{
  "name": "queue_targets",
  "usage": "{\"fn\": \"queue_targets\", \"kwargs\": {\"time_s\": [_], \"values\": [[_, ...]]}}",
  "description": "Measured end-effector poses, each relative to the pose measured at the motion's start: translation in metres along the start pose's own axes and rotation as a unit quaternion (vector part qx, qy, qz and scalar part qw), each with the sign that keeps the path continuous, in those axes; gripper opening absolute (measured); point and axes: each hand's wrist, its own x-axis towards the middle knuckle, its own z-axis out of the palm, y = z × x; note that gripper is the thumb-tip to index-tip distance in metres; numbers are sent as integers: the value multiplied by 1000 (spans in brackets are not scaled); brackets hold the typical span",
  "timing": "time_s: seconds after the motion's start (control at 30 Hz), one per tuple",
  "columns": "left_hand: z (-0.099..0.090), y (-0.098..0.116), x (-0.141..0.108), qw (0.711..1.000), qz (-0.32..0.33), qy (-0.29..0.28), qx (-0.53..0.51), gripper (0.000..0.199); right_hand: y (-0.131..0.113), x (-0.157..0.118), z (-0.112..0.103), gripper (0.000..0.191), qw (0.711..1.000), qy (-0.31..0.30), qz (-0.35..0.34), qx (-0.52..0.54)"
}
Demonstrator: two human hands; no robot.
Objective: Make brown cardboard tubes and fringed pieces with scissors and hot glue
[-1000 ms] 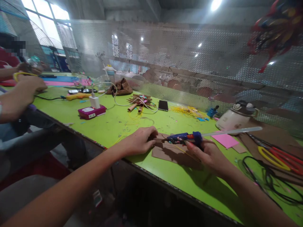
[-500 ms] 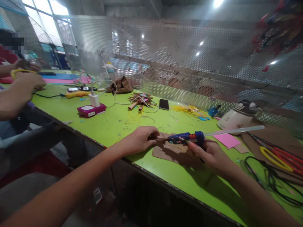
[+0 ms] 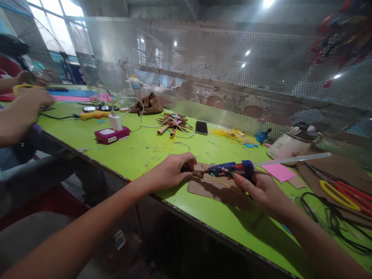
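My left hand (image 3: pixel 176 170) pinches a small brown piece (image 3: pixel 198 173) with thin strands, over a brown cardboard sheet (image 3: pixel 203 188) on the green table. In my right hand (image 3: pixel 258 186) is a dark blue glue gun (image 3: pixel 231 169), its tip pointing left at the brown piece. A long translucent glue stick (image 3: pixel 293 159) sticks out of its back end. Thin yellow strands hang below the gun. My left fingertips are partly hidden behind the hand.
A magenta power block (image 3: pixel 112 135), a spiky brown craft (image 3: pixel 174 122) and a phone (image 3: pixel 201 128) lie beyond my hands. To the right are a white kettle-like jug (image 3: pixel 290 143), scissors (image 3: pixel 338 193) and black cable (image 3: pixel 331 217). Another person's hand (image 3: pixel 31 99) is far left.
The glue gun in my right hand has shifted slightly right, its tip a little farther from my left fingers. My left hand has barely moved.
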Motion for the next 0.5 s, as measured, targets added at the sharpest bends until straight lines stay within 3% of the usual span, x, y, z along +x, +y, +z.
{"fn": "queue_targets", "kwargs": {"time_s": [0.5], "values": [[1, 4, -1, 1000, 12, -3, 16, 16, 3, -1, 2, 38, 999, 0, -5, -32]]}}
